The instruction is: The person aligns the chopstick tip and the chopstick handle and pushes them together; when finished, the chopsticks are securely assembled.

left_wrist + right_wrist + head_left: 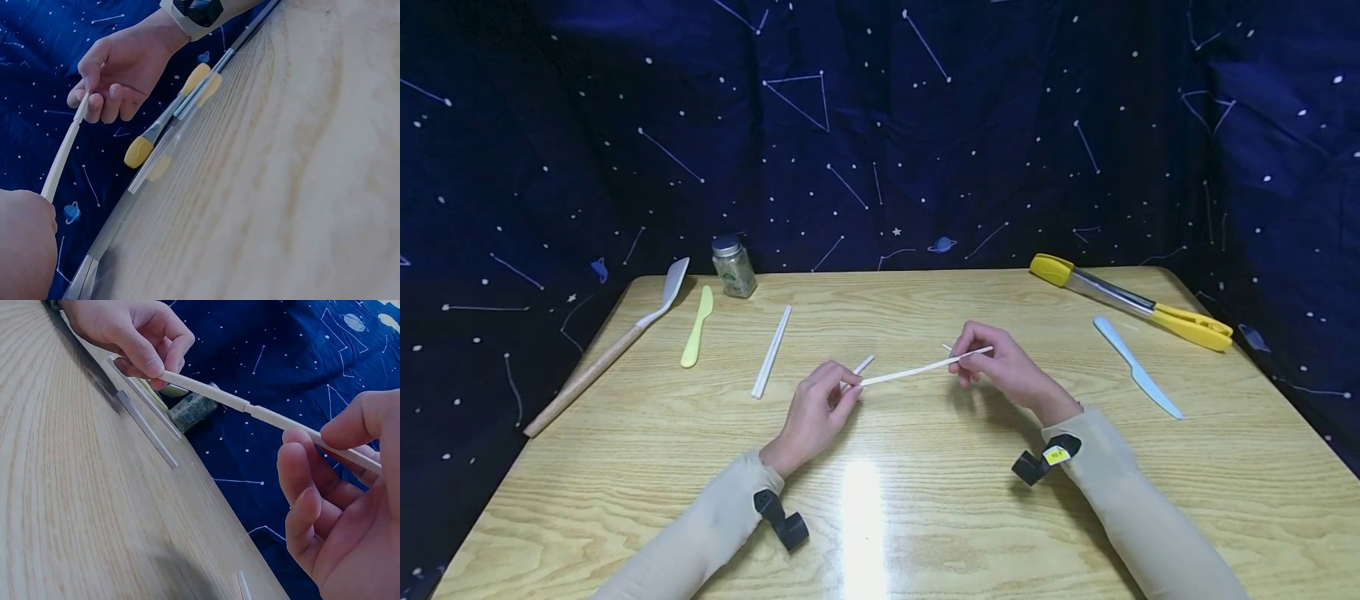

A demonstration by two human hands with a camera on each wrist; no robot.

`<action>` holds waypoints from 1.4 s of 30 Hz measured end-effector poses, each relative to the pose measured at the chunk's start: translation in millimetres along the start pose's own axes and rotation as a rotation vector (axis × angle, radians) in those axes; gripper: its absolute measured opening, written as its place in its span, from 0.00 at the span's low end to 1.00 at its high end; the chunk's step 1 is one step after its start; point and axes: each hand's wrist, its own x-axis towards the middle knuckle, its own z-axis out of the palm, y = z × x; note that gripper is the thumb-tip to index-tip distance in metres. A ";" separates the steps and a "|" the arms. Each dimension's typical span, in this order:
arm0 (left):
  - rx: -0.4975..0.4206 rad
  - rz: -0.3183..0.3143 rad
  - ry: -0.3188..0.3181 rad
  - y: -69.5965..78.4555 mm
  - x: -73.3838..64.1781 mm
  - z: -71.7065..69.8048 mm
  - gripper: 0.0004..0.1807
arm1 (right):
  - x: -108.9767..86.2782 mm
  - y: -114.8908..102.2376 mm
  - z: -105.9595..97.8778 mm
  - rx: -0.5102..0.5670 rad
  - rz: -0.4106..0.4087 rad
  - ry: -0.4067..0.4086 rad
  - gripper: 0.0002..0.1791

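A thin white chopstick (910, 372) is stretched between both hands above the table, tilted up toward its right end. My left hand (817, 406) pinches its left end between thumb and fingers. Farther along, my right hand (1000, 360) pinches it near the other end, which sticks out past the thumb. In the right wrist view a small step or joint shows midway along the chopstick (212, 394). Behind the left hand lies a short white stick (865, 363), partly hidden. Another stick tip (946, 347) peeks out beside the right fingers.
On the wooden table's left lie a turner (617, 346), a yellow-green knife (697, 327) and white chopsticks (772, 351), with a seasoning jar (734, 268) behind. Yellow-tipped tongs (1127, 302) and a light blue knife (1137, 367) lie right. A starry dark cloth (880, 125) hangs behind.
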 end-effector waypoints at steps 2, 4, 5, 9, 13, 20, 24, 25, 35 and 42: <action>0.000 -0.002 -0.002 0.1 -0.1 0.3 0.04 | 0.1 -0.1 -0.1 -0.002 -0.002 -0.004 0.03; -0.004 -0.005 -0.004 0.4 0.0 0.5 0.05 | 0.3 0.1 -0.5 -0.003 0.002 -0.005 0.03; -0.006 -0.007 -0.005 0.5 0.1 0.6 0.05 | 0.3 0.3 -0.6 -0.002 0.002 -0.006 0.03; -0.020 -0.016 -0.015 1.0 0.1 0.5 0.04 | 0.7 0.8 -0.8 0.005 -0.005 -0.019 0.03; -0.034 -0.020 -0.029 1.4 0.0 -0.2 0.03 | 1.1 1.4 -1.3 0.010 -0.021 -0.036 0.04; -0.068 -0.005 -0.028 0.3 0.5 -3.1 0.04 | 3.7 3.7 0.6 0.046 -0.071 -0.060 0.03; -0.093 0.005 -0.031 1.0 0.9 -2.4 0.05 | 2.9 4.6 1.1 0.060 -0.085 -0.072 0.03; -0.097 0.003 -0.032 1.4 0.8 -2.2 0.05 | 2.7 4.3 1.7 0.063 -0.088 -0.073 0.03; -0.125 0.010 -0.046 1.3 0.6 -4.5 0.03 | 1.6 1.2 7.9 0.076 -0.042 -0.056 0.06; -0.137 -0.017 -0.052 1.5 1.3 -5.5 0.05 | 0.2 0.8 2.5 0.044 -0.044 -0.084 0.05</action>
